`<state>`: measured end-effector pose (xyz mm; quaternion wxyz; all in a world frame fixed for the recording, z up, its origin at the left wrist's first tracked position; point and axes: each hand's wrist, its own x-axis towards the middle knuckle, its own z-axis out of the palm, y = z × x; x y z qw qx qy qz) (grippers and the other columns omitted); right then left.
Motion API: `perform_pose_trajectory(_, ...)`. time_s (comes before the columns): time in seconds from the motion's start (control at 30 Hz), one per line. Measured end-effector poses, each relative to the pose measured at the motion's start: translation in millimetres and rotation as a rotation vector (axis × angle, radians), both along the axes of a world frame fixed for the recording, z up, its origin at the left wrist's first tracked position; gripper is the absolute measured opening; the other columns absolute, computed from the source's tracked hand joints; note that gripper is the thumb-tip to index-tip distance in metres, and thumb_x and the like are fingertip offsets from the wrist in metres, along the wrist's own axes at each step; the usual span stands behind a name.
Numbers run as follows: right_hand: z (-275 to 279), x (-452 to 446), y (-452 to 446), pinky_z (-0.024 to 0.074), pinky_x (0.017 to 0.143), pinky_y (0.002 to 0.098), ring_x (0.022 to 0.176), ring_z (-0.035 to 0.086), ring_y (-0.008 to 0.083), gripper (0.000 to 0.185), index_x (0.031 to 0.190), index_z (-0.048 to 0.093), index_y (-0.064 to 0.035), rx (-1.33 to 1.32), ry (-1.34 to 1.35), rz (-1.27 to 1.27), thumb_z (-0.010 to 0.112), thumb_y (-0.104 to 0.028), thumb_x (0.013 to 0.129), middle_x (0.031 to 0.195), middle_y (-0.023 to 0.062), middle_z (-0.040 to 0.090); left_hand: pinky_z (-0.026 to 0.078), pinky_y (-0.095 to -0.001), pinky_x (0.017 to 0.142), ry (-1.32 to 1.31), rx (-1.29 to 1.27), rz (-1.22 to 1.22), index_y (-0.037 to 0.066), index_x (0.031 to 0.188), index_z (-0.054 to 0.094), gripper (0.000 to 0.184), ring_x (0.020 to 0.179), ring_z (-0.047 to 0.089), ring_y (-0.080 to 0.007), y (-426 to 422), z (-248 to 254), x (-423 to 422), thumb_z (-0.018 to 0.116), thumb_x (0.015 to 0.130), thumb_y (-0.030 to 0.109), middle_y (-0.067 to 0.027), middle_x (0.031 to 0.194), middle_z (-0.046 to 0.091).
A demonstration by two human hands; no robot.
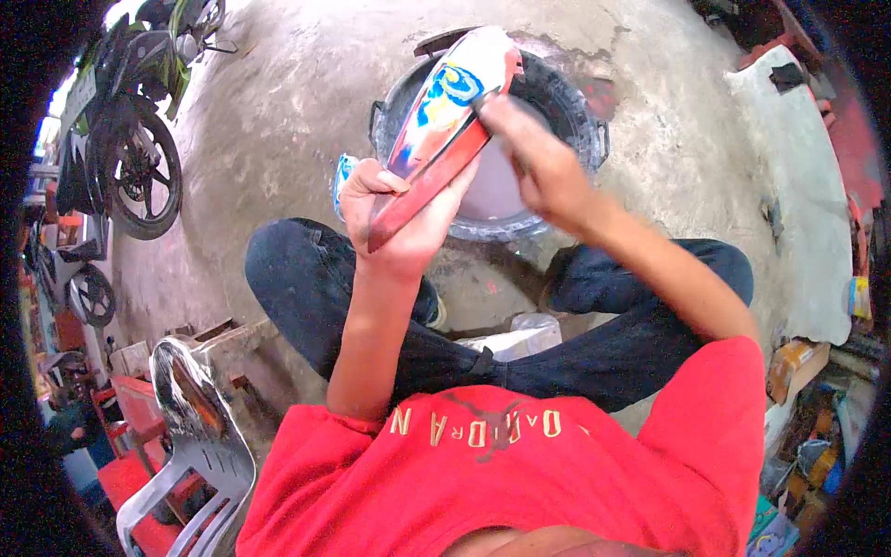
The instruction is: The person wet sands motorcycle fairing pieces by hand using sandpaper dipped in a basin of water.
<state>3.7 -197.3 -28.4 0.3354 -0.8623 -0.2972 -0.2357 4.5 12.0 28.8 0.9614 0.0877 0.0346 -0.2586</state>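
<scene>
My left hand point(408, 218) grips the lower end of a long, tapered motorcycle fairing panel point(452, 116) from beneath, its thumb over the edge. The panel is red and white with worn patches of blue and yellow, and it tilts up over a basin. My right hand point(548, 172), slightly blurred, is closed on a small dark piece point(480, 104) that looks like sandpaper, pressed to the panel's right side. Behind my left hand, a blue-and-white item point(344, 172) shows in part; its kind is unclear.
Beneath the panel, a dark round basin point(594, 121) with cloudy liquid stands on the concrete floor point(288, 102). A motorcycle point(139, 158) is parked at upper left. Lower left holds a plastic chair point(209, 446). A pale slab point(789, 195) and clutter line the right side.
</scene>
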Motion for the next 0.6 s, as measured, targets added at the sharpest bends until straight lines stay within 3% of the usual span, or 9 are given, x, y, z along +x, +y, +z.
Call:
perform_pose_trajectory(0.07,22,-23,14,0.0397,0.114,0.0420,0.134,0.051,0.0360,0.060,0.141,0.051,-0.0018,-0.042,-0.012,0.144,0.049,0.003,0.081,0.143,0.0221,0.052,0.008,-0.0532,0.125,-0.011,0.020,0.018,-0.018,0.143,0.027,0.094,0.146,0.026,-0.0432,-2,-1,-1,0.049,0.057,0.012,-0.0334,0.150,0.035)
perform_pose_trajectory(0.13,12,-16,3,0.0392,0.113,0.0406,0.134,0.050,0.0361,0.061,0.139,0.051,-0.0001,-0.044,-0.071,0.189,0.046,0.014,0.080,0.141,0.0224,0.054,0.007,-0.0547,0.125,-0.028,0.061,0.023,-0.018,0.144,0.026,0.094,0.147,0.024,-0.0433,-4,-2,1,0.049,0.057,0.012,-0.0343,0.150,0.034)
perform_pose_trajectory(0.23,0,10,-10,0.0411,0.111,0.0395,0.133,0.052,0.0351,0.057,0.137,0.053,-0.0004,0.070,0.114,-0.106,0.045,0.015,0.083,0.140,0.0233,0.055,0.009,-0.0534,0.125,0.025,-0.017,-0.013,-0.018,0.144,0.025,0.094,0.147,0.023,-0.0437,-1,0,-2,0.048,0.058,0.011,-0.0349,0.150,0.033)
perform_pose_trajectory(0.33,10,-10,9,0.0406,0.112,0.0409,0.132,0.052,0.0357,0.058,0.136,0.055,0.0006,-0.007,-0.031,0.021,0.048,0.014,0.080,0.139,0.0231,0.056,0.009,-0.0533,0.125,0.029,-0.056,0.000,-0.018,0.144,0.024,0.094,0.147,0.023,-0.0440,-1,-3,-2,0.048,0.058,0.011,-0.0349,0.151,0.031)
perform_pose_trajectory(0.43,28,-24,12,0.0403,0.112,0.0438,0.131,0.053,0.0371,0.056,0.135,0.056,0.0022,-0.066,-0.082,0.266,0.053,0.007,0.079,0.138,0.0234,0.056,0.006,-0.0538,0.125,-0.035,0.247,0.042,-0.018,0.144,0.022,0.095,0.148,0.020,-0.0452,-3,1,-3,0.049,0.057,0.010,-0.0351,0.153,0.028)
perform_pose_trajectory(0.47,24,-15,5,0.0405,0.112,0.0432,0.131,0.053,0.0369,0.053,0.135,0.055,0.0018,-0.052,-0.094,0.266,0.052,0.007,0.082,0.138,0.0232,0.056,0.010,-0.0530,0.125,-0.002,0.159,0.024,-0.018,0.144,0.024,0.094,0.146,0.024,-0.0449,-3,0,-4,0.049,0.058,0.010,-0.0347,0.151,0.031)
perform_pose_trajectory(0.53,10,8,-1,0.0411,0.112,0.0422,0.131,0.054,0.0366,0.048,0.136,0.054,0.0008,0.037,0.041,0.002,0.049,0.006,0.089,0.138,0.0224,0.057,0.019,-0.0513,0.124,0.061,-0.021,-0.009,-0.017,0.143,0.027,0.092,0.142,0.033,-0.0442,-2,-2,-4,0.049,0.058,0.010,-0.0339,0.147,0.038)
perform_pose_trajectory(0.57,10,13,-2,0.0412,0.112,0.0413,0.130,0.054,0.0365,0.047,0.138,0.053,0.0001,0.150,0.227,-0.125,0.048,0.007,0.091,0.137,0.0220,0.058,0.020,-0.0504,0.124,0.054,-0.036,-0.017,-0.017,0.143,0.029,0.091,0.141,0.035,-0.0440,-3,-3,-6,0.049,0.058,0.010,-0.0337,0.146,0.039)
perform_pose_trajectory(0.6,13,11,4,0.0410,0.112,0.0414,0.130,0.054,0.0364,0.048,0.138,0.054,0.0001,0.112,0.148,-0.052,0.048,0.007,0.091,0.137,0.0220,0.057,0.022,-0.0496,0.123,0.045,-0.053,-0.025,-0.017,0.142,0.030,0.090,0.140,0.037,-0.0439,-5,-2,-7,0.049,0.058,0.010,-0.0335,0.145,0.041)
